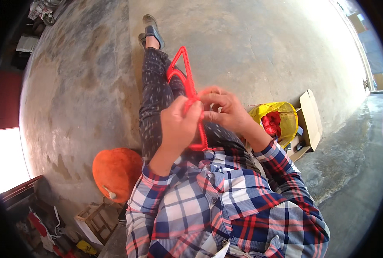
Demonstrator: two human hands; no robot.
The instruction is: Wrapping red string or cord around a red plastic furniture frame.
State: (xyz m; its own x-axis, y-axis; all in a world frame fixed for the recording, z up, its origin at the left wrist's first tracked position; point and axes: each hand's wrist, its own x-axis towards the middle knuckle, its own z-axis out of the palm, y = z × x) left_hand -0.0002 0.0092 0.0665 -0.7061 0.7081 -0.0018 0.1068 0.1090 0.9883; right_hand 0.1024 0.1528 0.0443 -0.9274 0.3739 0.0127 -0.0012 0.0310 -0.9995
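A long red frame (189, 75) with ridged edges and an angular open end stands upright over my lap. My left hand (174, 124) is closed round its middle, thumb uppermost. Close against it, my right hand (226, 109) has its thumb and fingers bent together at the same part of the frame. Some of its fingers are smeared by motion, and what lies between the fingertips is too small to make out. The frame's lower end, partly hidden by my left hand, reaches down to my shirt.
To my right, a yellow bag (291, 122) with a red bundle (272, 123) inside stands by an open cardboard box (310, 114). An orange cushion (116, 174) and a wooden stool (97, 222) are at my left. My legs (152, 92) stretch ahead over the concrete floor (226, 38).
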